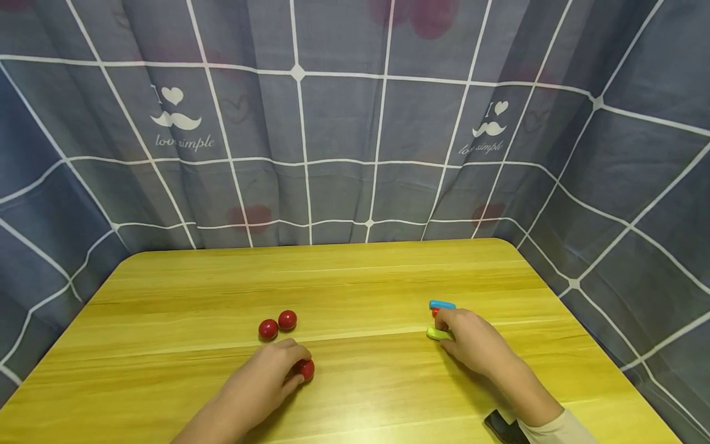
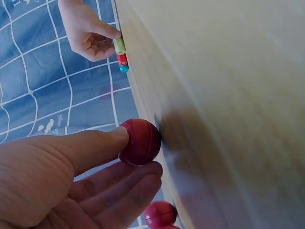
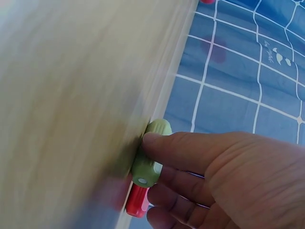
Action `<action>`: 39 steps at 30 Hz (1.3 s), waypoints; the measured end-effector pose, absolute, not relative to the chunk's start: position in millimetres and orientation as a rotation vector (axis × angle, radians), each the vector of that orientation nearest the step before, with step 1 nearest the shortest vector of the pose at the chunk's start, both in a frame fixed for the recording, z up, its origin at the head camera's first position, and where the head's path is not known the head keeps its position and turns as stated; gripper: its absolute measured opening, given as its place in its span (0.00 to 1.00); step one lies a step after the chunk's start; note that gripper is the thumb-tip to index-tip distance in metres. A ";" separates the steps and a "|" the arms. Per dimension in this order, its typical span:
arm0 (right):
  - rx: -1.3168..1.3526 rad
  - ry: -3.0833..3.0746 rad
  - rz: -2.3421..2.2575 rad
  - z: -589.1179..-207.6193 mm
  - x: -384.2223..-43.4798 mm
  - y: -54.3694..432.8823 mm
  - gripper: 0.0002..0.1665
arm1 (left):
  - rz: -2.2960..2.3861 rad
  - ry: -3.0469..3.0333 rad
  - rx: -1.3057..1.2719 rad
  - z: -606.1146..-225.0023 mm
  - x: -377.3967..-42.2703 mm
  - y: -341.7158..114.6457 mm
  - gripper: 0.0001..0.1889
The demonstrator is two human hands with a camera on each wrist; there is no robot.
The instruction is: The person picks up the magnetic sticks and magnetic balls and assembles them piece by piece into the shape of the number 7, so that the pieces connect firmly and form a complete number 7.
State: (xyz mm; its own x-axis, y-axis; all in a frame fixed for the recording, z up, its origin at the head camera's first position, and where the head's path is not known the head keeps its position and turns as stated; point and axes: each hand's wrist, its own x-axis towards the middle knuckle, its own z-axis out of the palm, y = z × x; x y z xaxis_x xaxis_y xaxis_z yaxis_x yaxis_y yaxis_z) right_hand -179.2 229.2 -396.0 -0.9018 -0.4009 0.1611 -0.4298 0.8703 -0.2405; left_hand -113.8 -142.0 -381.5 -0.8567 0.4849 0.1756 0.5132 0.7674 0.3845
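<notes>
Fingers [image 2: 128,193] and thumb [image 2: 95,147] of a person's left hand [image 1: 265,375] pinch a red ball [image 2: 142,143] at the wooden table [image 1: 366,407], parted only by its width. To the right, the right hand [image 1: 476,340] grips a light-green stick [image 1: 436,333] between thumb and curled fingers. Past them, a second red ball [image 1: 269,329] and a third red ball [image 1: 288,320] sit side by side, while a red stick [image 3: 137,202], partly hidden by the hand, and a blue stick [image 1: 442,304] lie just beyond the green one. The step appears to be a two-handed pick-up or placement; which, one cannot tell. The next move likely calls for steady pinches that spare the neighbouring pieces. A checked curtain [image 1: 338,123] hangs behind.
</notes>
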 end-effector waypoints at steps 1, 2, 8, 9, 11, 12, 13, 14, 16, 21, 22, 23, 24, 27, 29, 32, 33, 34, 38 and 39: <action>0.654 -2.936 0.415 -396.5 -178.8 229.2 0.19 | -0.663 -2.892 -0.819 -381.7 -113.8 -141.8 0.09; 0.668 -2.930 0.410 -397.0 -178.4 229.1 0.19 | -0.665 -2.894 -0.820 -381.9 -113.7 -141.6 0.09; 0.756 -2.897 0.390 -398.0 -176.4 224.7 0.19 | -0.657 -2.900 -0.816 -382.5 -113.8 -141.4 0.09; 0.759 -2.899 0.391 -397.5 -175.7 223.3 0.19 | -0.654 -2.901 -0.814 -382.5 -113.7 -141.4 0.09; 0.772 -2.892 0.395 -396.7 -173.9 220.0 0.19 | -0.648 -2.901 -0.814 -382.6 -113.5 -141.6 0.09; 0.776 -2.890 0.397 -396.4 -172.9 218.2 0.19 | -0.648 -2.901 -0.816 -382.6 -113.4 -141.6 0.09; 0.780 -2.888 0.399 -396.0 -171.8 216.3 0.18 | -0.650 -2.901 -0.816 -382.7 -113.2 -141.7 0.09; 0.786 -2.883 0.402 -395.4 -170.7 214.2 0.18 | -0.650 -2.901 -0.817 -382.8 -113.1 -141.8 0.09; 0.807 -2.868 0.406 -394.3 -168.6 210.1 0.18 | -0.652 -2.901 -0.820 -382.8 -113.1 -141.9 0.09; 0.848 -2.840 0.408 -390.9 -164.1 199.2 0.18 | -0.649 -2.892 -0.833 -383.2 -114.3 -142.3 0.09; 0.853 -2.839 0.410 -390.2 -163.5 196.9 0.17 | -0.648 -2.891 -0.835 -383.2 -114.5 -142.3 0.09; 0.855 -2.839 0.413 -389.5 -162.9 194.8 0.17 | -0.646 -2.888 -0.838 -383.2 -114.9 -142.4 0.09; 0.858 -2.839 0.414 -389.0 -162.5 192.7 0.17 | -0.644 -2.886 -0.840 -383.2 -115.3 -142.4 0.09; 0.873 -2.840 0.425 -386.9 -161.0 186.0 0.16 | -0.636 -2.881 -0.846 -382.5 -115.3 -142.7 0.09; 0.893 -2.836 0.427 -386.2 -160.0 181.9 0.16 | -0.637 -2.879 -0.853 -382.0 -115.3 -142.8 0.09; 0.928 -2.823 0.430 -385.2 -157.8 176.0 0.16 | -0.639 -2.879 -0.860 -381.6 -114.9 -142.9 0.10; 0.940 -2.818 0.432 -384.8 -157.0 174.0 0.15 | -0.639 -2.879 -0.862 -381.6 -114.8 -143.0 0.10; 0.949 -2.812 0.432 -384.5 -156.3 171.8 0.15 | -0.639 -2.878 -0.865 -381.5 -114.7 -142.9 0.10; 0.983 -2.788 0.436 -383.7 -153.8 163.3 0.15 | -0.632 -2.876 -0.868 -382.1 -114.0 -143.3 0.10; 0.992 -2.783 0.436 -383.7 -153.3 161.3 0.15 | -0.631 -2.876 -0.867 -382.2 -113.7 -143.3 0.10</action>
State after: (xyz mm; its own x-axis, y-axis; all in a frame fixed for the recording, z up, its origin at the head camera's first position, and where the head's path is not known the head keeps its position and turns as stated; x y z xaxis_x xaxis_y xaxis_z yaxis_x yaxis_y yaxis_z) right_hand -153.3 161.3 -383.7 -0.7684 -0.5930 0.2406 -0.6382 0.7380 -0.2190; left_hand -113.7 -143.3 -382.2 -0.8382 0.5136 0.1836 0.5433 0.7565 0.3641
